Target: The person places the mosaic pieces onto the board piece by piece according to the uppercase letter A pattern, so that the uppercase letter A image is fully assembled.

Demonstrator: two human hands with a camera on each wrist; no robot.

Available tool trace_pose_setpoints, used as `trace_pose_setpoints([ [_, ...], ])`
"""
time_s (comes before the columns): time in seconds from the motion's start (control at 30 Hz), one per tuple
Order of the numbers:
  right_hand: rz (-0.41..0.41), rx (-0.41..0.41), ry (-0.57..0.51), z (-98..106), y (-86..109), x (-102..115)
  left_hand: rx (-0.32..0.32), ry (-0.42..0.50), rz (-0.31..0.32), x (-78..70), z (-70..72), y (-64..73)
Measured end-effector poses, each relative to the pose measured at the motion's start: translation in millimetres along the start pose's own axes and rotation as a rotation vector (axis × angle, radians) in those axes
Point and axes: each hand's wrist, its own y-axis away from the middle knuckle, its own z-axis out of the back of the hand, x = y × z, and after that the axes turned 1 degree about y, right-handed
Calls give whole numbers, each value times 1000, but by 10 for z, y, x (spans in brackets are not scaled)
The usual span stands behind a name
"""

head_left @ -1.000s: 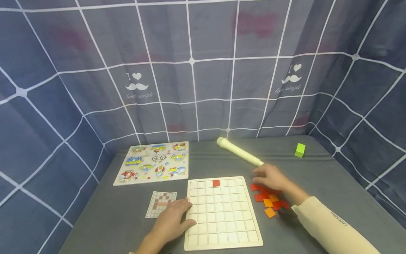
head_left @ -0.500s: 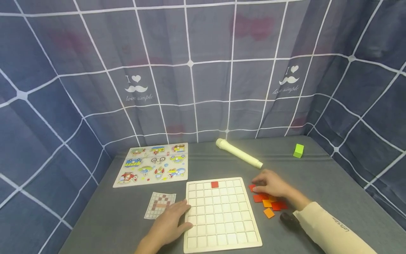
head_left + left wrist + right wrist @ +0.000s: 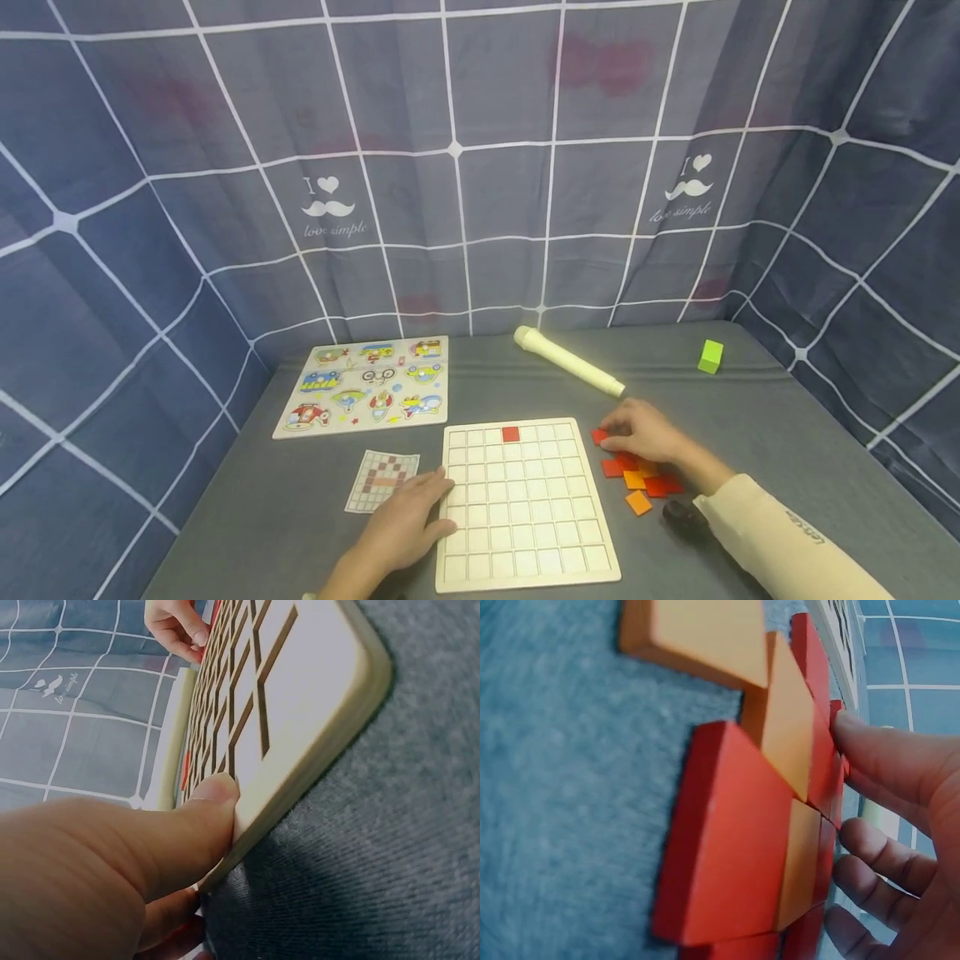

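A pale wooden grid board (image 3: 525, 517) lies on the grey cloth with one red square tile (image 3: 511, 433) in its top row. My left hand (image 3: 405, 521) rests at the board's left edge, fingers lightly bent; in the left wrist view the thumb (image 3: 202, 825) presses the rim. My right hand (image 3: 643, 431) is beside the board's upper right corner, thumb and forefinger pinching a red tile (image 3: 599, 436) at the far end of a loose pile. Red tiles (image 3: 731, 847) and orange tiles (image 3: 705, 634) of that pile lie under and near this hand.
A small printed pattern card (image 3: 375, 487) lies left of the board, partly under my left hand. Behind are a vehicle puzzle board (image 3: 360, 387), a cream microphone-shaped stick (image 3: 570, 360) and a green block (image 3: 710, 357). A dark object (image 3: 681, 515) sits by the right sleeve.
My right hand has come down slightly toward the near side, its fingertips closing on the red tile at the pile's far end. The left hand stays at the board's edge.
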Motion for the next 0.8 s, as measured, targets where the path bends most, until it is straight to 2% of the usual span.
trace_pose_setpoints([
  [0.33, -12, 68, 28, 105, -21, 83, -7, -12, -21, 42, -18, -6],
  [0.8, -43, 62, 23, 95, 6, 68, -17, -54, -45, 43, -17, -23],
])
